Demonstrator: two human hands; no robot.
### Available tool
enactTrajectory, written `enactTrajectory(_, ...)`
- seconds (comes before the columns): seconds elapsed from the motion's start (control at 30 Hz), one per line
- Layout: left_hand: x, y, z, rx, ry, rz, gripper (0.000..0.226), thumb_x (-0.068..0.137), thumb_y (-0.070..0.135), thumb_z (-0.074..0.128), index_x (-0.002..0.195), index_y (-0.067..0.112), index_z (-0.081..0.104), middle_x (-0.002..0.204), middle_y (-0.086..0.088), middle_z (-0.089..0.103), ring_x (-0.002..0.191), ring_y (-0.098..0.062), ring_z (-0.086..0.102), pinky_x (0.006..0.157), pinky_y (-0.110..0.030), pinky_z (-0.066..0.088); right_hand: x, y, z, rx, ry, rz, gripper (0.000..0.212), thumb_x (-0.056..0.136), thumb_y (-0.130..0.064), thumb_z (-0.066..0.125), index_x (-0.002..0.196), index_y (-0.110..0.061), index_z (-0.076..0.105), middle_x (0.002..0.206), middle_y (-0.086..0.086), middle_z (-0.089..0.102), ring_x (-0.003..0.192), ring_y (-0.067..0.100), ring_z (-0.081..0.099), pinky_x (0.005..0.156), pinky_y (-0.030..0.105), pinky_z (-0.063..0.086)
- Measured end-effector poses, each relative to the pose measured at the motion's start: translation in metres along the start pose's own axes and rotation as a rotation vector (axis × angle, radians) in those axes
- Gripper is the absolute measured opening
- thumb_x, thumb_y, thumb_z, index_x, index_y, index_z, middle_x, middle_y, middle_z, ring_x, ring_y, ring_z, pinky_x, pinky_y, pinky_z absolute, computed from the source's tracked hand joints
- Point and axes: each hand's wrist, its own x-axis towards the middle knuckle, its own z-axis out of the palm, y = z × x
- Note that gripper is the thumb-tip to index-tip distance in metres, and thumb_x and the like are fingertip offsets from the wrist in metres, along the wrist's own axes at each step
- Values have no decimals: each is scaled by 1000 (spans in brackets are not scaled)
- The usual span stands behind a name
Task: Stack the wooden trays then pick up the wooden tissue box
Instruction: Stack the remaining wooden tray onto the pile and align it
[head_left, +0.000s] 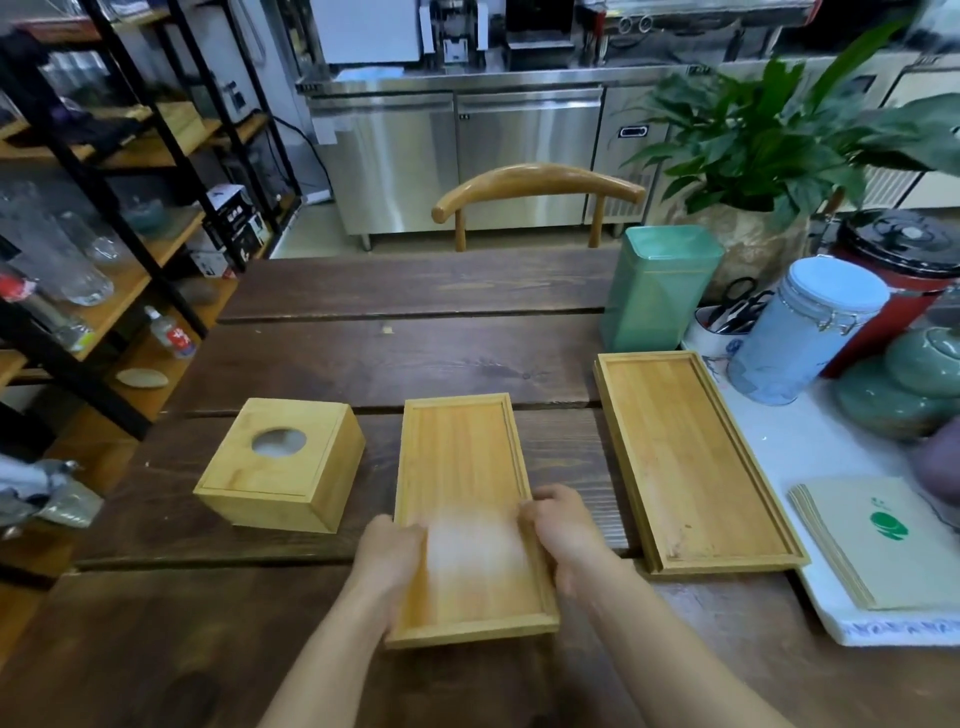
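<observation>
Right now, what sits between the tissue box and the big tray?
The smaller tray, gripped by both hands, left and right, in the head view.

Count on table: two wooden trays, smaller (462, 467) at 6 o'clock, larger (691, 457) at 3 o'clock; one wooden tissue box (283, 465) at 9 o'clock; one green tin (657, 288), one clip-top jar (800, 332), two hands, left (387, 553), right (563, 535).

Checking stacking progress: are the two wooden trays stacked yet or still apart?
Still apart. The smaller tray, held at both long sides by the left hand and right hand, lies beside the larger tray.
</observation>
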Motion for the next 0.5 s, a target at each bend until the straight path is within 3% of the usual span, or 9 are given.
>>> enactTrajectory(0.03, -6, 0, 5, 33, 4, 48, 35, 98, 23, 44, 127, 3, 45, 113, -10, 57, 97, -26, 53, 76, -34, 42, -2, 0, -2, -29, 32, -41, 25, 91, -12, 46, 116, -11, 47, 99, 6, 58, 82, 17, 55, 61, 28, 43)
enactTrajectory(0.13, -23, 4, 25, 77, -6, 242, 26, 99, 31, 38, 118, 16, 47, 109, -1, 58, 97, -19, 56, 85, -40, 49, -7, -8, -25, -127, 161, -203, 21, 93, -13, 45, 114, -16, 47, 100, 1, 55, 93, 17, 52, 76, 31, 40)
enactTrajectory(0.23, -33, 12, 59, 57, -105, 365, 14, 99, 32, 38, 109, 28, 47, 112, 4, 60, 103, -17, 58, 94, -44, 48, -7, -20, -66, -284, 345, -374, 14, 92, -18, 48, 104, -12, 53, 85, -4, 54, 91, 22, 53, 78, 37, 41)
enactTrajectory(0.3, -40, 17, 91, 13, -185, 395, 24, 98, 28, 40, 122, 28, 45, 124, 4, 58, 113, -19, 55, 101, -41, 43, -4, -27, -95, -469, 471, -424, 15, 92, -19, 47, 91, -6, 56, 77, 4, 56, 79, 27, 55, 73, 41, 46)
enactTrajectory(0.37, -46, 22, 124, -3, -255, 416, 47, 98, 22, 40, 143, 20, 28, 142, 4, 45, 128, -20, 45, 108, -37, 35, -2, -30, -120, -630, 578, -406, 22, 93, -16, 44, 73, -8, 48, 66, 4, 50, 63, 25, 49, 57, 37, 38)
enactTrajectory(0.43, -51, 27, 152, 15, -320, 437, 58, 99, 20, 37, 150, 20, 9, 154, 3, 27, 140, -19, 29, 115, -36, 24, 2, -29, -144, -701, 665, -366, 20, 92, -11, 42, 73, -6, 46, 73, 13, 55, 71, 35, 53, 56, 34, 31)
enactTrajectory(0.5, -53, 33, 174, 53, -345, 441, 58, 100, 18, 32, 151, 17, 4, 158, -1, 18, 144, -21, 21, 116, -36, 19, 8, -26, -163, -740, 733, -326, 15, 90, -9, 43, 80, 0, 50, 88, 27, 62, 86, 43, 55, 61, 36, 31)
